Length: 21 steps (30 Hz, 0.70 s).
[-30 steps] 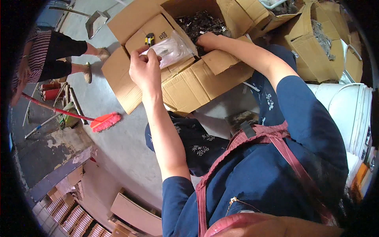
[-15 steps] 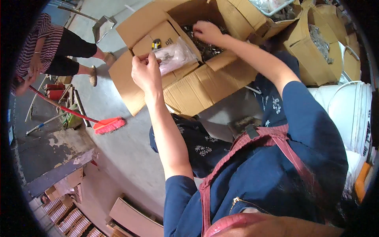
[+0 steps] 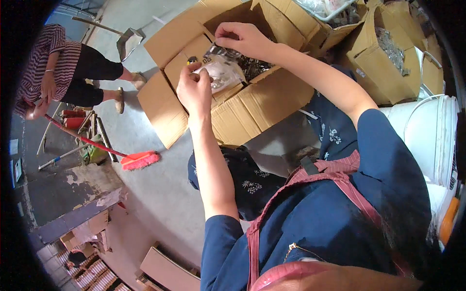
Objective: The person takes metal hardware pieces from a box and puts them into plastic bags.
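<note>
At the left of the box [image 3: 238,119] is the bag [image 3: 225,79], its edge pinched by the left hand [image 3: 195,90]. The right hand [image 3: 245,40] hovers over the box, thumb and fingers curled close; I cannot tell what they grip. A slack left pinch could let the bag slump toward the box's dark parts [image 3: 255,69]; a loose right grip could scatter pieces over the box's edge.
</note>
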Each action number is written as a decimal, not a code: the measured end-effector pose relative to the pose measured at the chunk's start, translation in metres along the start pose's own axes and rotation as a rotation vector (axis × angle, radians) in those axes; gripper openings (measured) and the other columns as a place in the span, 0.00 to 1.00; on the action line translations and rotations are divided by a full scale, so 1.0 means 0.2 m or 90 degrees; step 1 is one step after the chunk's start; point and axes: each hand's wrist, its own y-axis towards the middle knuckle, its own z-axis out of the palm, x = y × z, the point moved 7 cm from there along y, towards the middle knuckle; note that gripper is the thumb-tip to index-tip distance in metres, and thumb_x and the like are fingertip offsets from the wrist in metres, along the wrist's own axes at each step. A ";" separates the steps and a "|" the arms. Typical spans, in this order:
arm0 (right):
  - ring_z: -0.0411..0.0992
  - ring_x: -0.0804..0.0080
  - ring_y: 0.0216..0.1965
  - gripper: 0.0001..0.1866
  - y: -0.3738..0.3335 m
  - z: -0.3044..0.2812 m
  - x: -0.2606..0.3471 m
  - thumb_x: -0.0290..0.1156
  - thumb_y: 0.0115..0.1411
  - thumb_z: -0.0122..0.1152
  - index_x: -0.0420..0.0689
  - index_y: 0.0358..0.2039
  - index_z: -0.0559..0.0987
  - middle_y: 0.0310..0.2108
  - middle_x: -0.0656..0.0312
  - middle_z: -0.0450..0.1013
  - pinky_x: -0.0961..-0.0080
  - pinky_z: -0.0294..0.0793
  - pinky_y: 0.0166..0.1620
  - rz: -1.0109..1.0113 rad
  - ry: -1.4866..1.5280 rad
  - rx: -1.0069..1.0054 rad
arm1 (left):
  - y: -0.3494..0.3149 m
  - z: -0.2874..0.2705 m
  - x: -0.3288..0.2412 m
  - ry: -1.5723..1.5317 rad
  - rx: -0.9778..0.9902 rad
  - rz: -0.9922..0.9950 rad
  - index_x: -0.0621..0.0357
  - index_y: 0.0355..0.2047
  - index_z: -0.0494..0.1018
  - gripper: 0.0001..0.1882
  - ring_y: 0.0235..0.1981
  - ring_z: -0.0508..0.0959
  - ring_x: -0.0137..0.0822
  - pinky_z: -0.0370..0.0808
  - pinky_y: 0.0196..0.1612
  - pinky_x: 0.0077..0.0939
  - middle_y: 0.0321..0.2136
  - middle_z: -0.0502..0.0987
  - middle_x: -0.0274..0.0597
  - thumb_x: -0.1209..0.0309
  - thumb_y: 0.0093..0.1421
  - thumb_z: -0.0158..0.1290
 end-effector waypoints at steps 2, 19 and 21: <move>0.67 0.83 0.29 0.07 0.02 0.01 0.01 0.30 0.62 0.57 0.40 0.36 0.74 0.28 0.67 0.71 0.81 0.69 0.35 0.044 0.021 -0.002 | 0.02 -0.01 0.02 0.034 -0.010 -0.020 0.65 0.38 0.76 0.10 0.21 0.80 0.27 0.74 0.27 0.19 0.21 0.81 0.43 0.72 0.56 0.57; 0.78 0.61 0.39 0.09 -0.01 0.16 -0.25 0.22 0.63 0.51 0.30 0.41 0.71 0.38 0.50 0.74 0.71 0.82 0.46 0.256 0.474 -0.040 | 0.10 -0.08 0.19 0.223 -0.086 -0.101 0.62 0.33 0.75 0.12 0.23 0.82 0.31 0.76 0.36 0.25 0.20 0.82 0.39 0.66 0.56 0.51; 0.78 0.62 0.40 0.09 0.02 0.17 -0.30 0.22 0.63 0.51 0.30 0.41 0.71 0.37 0.51 0.74 0.72 0.82 0.45 0.250 0.451 -0.052 | 0.12 -0.10 0.24 0.226 -0.099 -0.138 0.59 0.39 0.76 0.15 0.29 0.83 0.38 0.75 0.40 0.29 0.26 0.83 0.42 0.62 0.56 0.51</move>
